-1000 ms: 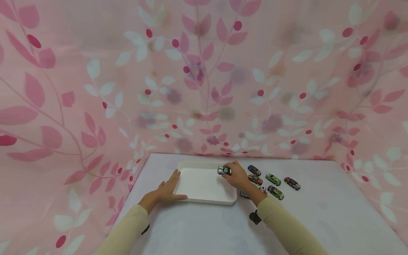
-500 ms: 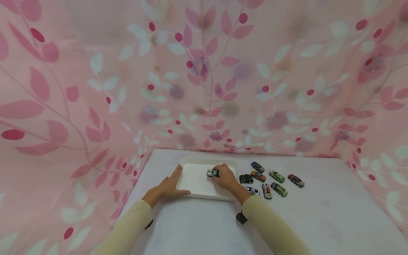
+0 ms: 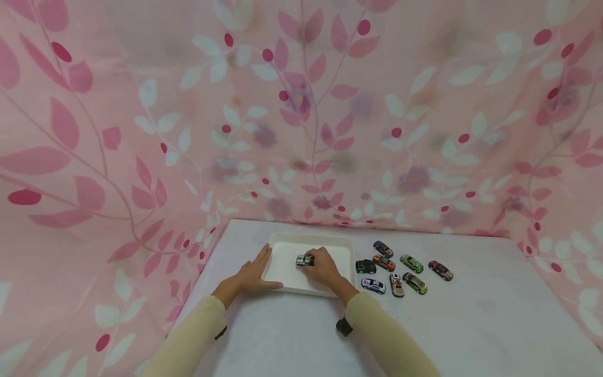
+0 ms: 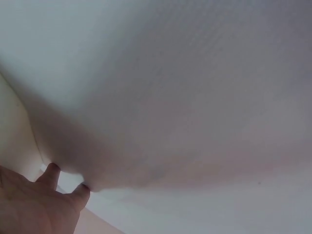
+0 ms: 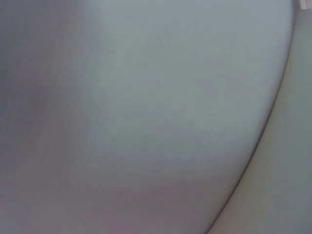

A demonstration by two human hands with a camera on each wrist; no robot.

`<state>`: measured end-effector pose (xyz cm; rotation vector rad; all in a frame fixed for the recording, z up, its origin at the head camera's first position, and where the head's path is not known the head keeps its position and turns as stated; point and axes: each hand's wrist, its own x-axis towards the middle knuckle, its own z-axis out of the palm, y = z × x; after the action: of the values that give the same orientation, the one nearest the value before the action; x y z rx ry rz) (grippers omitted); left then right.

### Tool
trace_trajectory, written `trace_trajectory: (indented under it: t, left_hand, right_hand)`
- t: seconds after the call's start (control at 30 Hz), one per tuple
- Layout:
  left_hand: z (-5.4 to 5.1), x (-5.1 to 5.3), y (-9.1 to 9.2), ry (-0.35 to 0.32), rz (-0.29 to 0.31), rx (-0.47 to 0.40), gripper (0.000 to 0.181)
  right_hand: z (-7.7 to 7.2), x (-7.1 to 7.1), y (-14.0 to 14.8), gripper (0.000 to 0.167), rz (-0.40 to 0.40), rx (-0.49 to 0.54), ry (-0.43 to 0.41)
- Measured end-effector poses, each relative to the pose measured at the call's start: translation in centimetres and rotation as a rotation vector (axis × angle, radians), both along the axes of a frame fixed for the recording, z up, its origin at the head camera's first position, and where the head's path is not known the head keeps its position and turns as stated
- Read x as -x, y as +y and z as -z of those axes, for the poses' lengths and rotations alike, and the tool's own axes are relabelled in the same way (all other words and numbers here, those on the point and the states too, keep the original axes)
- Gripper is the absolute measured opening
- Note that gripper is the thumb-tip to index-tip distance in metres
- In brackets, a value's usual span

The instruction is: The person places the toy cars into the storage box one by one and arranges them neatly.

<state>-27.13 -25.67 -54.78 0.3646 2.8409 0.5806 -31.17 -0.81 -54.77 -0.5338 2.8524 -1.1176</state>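
In the head view a shallow white tray (image 3: pixel 287 283) lies on the table. My right hand (image 3: pixel 324 268) reaches in over its middle and pinches a white and green toy car (image 3: pixel 304 260) by its right end. Whether that car touches the tray floor I cannot tell. Against the tray's left side rests my left hand (image 3: pixel 250 274), its fingers straight and the thumb along the front rim. The left wrist view catches only part of the left hand (image 4: pixel 44 202) at the tray edge. The right hand does not show in the right wrist view.
Several toy cars lie loose right of the tray, among them a black car (image 3: pixel 365 266), a white car (image 3: pixel 373 285), an orange car (image 3: pixel 384 263) and a green car (image 3: pixel 412 263). A pink floral cloth (image 3: pixel 311 131) hangs behind the white table (image 3: pixel 490 314).
My right hand has carried the white and green car left and lower, from the tray's right rim to its middle. The left hand has stayed on the tray.
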Motion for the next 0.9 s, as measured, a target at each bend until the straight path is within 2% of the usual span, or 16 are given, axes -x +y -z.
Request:
trace_trajectory:
  t: [0.2, 0.3, 0.4, 0.63, 0.9]
  left_hand:
    - [-0.2, -0.5, -0.3, 0.030, 0.015, -0.003, 0.125]
    - [-0.2, -0.7, -0.4, 0.015, 0.023, 0.001, 0.124]
    - [-0.3, -0.6, -0.2, -0.006, 0.017, 0.004, 0.122]
    - [-0.4, -0.1, 0.4, 0.002, 0.024, -0.021, 0.120]
    - [-0.2, -0.3, -0.2, 0.024, 0.021, -0.050, 0.124]
  right_hand:
    - [0.3, -0.6, -1.2, 0.033, -0.058, 0.061, 0.006]
    - [0.4, -0.9, -1.7, 0.033, -0.061, 0.072, -0.011]
    - [0.5, -0.9, -2.1, 0.034, -0.059, 0.067, -0.012]
    - [0.6, -0.7, -3.4, 0.034, -0.097, 0.082, 0.004]
    - [1.1, -0.9, -5.9, 0.035, -0.102, 0.123, -0.032]
